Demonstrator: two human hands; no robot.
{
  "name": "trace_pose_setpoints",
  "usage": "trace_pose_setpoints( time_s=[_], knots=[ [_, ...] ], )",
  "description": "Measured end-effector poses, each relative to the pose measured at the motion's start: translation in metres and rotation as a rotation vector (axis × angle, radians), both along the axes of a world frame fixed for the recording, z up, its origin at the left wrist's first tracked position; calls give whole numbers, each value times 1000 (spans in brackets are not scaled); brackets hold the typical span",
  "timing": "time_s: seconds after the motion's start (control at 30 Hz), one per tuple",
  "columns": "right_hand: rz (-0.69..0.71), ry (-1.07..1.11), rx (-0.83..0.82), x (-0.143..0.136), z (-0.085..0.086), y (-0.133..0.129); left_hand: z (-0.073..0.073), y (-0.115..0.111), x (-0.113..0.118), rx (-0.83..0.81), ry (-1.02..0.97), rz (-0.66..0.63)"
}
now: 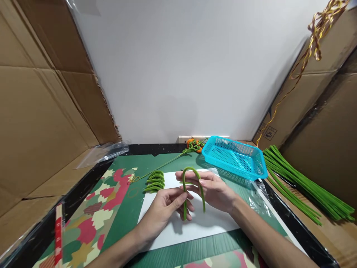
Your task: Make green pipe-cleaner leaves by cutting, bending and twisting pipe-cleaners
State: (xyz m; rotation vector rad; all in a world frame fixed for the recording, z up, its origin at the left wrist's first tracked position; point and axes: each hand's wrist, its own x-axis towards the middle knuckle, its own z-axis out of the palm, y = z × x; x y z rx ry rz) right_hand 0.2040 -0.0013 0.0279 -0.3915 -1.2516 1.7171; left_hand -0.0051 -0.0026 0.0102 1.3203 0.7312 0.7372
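A green pipe cleaner, bent into an upside-down U, is held up over a white sheet of paper. My left hand pinches its left leg between thumb and fingers. Against the other leg rests the thumb of my right hand, whose fingers stretch behind the arch. A short green strip shows between the two hands; I cannot tell whether it belongs to the same piece. Left of the hands, several folded green pipe cleaner pieces are lined up in a row at the paper's edge.
A blue perforated basket stands at the back right. Beside it lies a bundle of long green pipe cleaners. An orange flower on a green stem is behind. Cardboard walls flank the table, and golden wire hangs at right.
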Motion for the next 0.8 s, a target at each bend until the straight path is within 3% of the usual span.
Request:
trace_pose_setpoints(
  time_s=[0.27,0.4,0.57,0.8],
  knots=[
    [-104,134,-103,-9,-14,-5,6,-6,4,141,68,64],
    [-204,135,-89,-9,-18,-3,10,-7,5,61,61,18],
    [-243,115,-69,-3,-20,3,9,-7,4,-29,69,-93],
    [-272,77,-61,4,-23,10,8,-5,5,-125,87,-128]
  ],
)
